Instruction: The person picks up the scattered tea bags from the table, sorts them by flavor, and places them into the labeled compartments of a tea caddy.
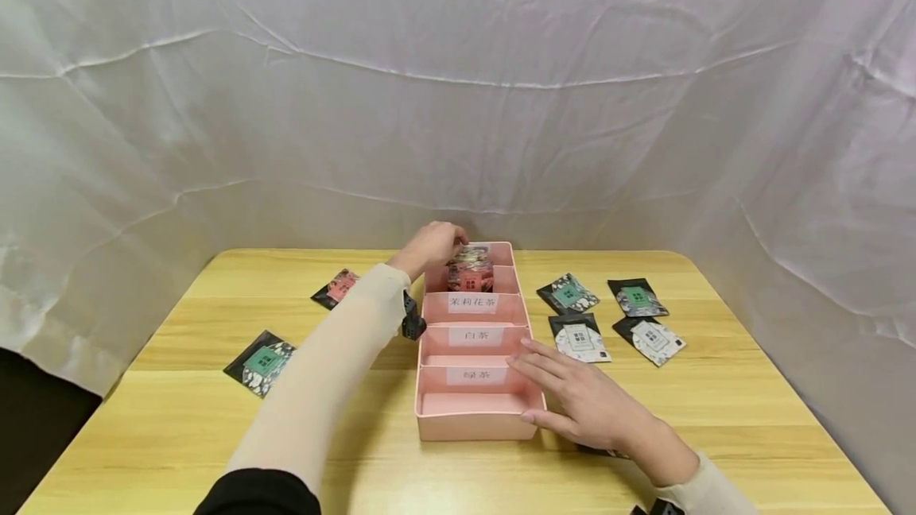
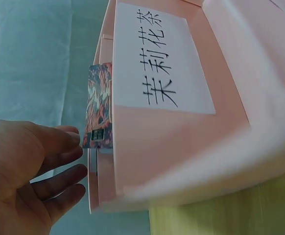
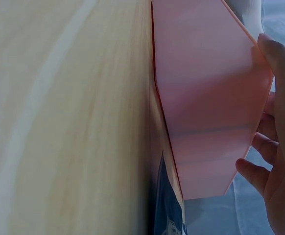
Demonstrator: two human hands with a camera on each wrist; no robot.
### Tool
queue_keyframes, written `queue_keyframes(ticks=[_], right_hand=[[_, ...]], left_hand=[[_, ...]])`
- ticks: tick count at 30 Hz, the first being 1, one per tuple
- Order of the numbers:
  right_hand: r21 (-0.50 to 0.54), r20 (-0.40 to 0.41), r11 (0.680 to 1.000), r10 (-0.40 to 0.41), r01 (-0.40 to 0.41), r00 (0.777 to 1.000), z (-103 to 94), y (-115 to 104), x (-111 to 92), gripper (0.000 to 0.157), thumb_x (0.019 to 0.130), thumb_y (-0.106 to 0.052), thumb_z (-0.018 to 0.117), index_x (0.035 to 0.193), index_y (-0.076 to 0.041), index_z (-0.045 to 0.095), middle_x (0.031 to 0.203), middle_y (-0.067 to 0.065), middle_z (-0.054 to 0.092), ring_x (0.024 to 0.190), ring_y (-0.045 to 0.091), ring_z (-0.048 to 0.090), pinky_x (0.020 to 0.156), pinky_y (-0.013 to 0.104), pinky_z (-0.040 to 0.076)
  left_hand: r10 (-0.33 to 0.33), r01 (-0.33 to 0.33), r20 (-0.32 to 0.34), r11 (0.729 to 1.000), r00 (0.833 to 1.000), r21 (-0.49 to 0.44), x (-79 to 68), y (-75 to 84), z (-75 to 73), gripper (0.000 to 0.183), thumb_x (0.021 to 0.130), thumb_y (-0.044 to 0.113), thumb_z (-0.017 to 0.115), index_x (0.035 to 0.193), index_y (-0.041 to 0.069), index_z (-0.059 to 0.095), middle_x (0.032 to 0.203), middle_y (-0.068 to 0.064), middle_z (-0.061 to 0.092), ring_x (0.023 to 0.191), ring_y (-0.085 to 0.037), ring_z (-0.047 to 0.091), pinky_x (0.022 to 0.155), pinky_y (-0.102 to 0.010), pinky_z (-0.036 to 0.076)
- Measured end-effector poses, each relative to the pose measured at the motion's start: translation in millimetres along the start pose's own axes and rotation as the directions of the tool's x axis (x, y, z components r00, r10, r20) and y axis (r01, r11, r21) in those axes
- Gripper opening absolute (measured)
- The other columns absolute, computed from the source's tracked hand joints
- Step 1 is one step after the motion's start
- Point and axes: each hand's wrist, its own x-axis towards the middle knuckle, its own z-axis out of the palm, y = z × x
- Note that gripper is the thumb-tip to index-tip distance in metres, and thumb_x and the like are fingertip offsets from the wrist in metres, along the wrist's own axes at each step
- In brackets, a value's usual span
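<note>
A pink divided box (image 1: 475, 426) with handwritten paper labels stands on the table. Red-labelled tea sachets (image 1: 470, 280) stand in its far part, behind the front divider of that section. My left hand (image 1: 432, 245) is at the far left rim. In the left wrist view its loosely extended fingers (image 2: 66, 188) lie beside the patterned sachet (image 2: 99, 107), the fingertips at its edge; whether they touch it I cannot tell. My right hand (image 1: 583, 396) rests on the near right rim with fingers spread, the thumb (image 3: 270, 46) against the box edge in the right wrist view.
Left of the box lie a red-labelled sachet (image 1: 339, 287) and a green-labelled sachet (image 1: 265, 362). To the right are green sachets (image 1: 637, 298) and white sachets (image 1: 580, 338). Another dark sachet (image 1: 601, 451) is mostly hidden under the right hand. A pale curtain (image 1: 458, 102) hangs behind the table.
</note>
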Motion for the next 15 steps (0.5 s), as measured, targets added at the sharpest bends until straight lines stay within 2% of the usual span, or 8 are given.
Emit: queue_keyframes(ticks=[15], right_hand=[[0.004,-0.004,1.000,-0.006,0.006,1.000,-3.0,1.9,-2.0,0.065,0.096,-0.053,0.054,0.147,-0.013,0.046,0.152,0.013,0.039,0.140,0.027,0.035,0.106,0.050,0.040]], left_hand=[[0.021,-0.025,-0.046,0.997,0.999,-0.076,-26.5,-18.1,-15.1,0.027,0.098,0.016,0.059,0.121,0.006,0.067,0.116,-0.010,0.068,0.105,-0.026,0.062,0.096,-0.040,0.049]])
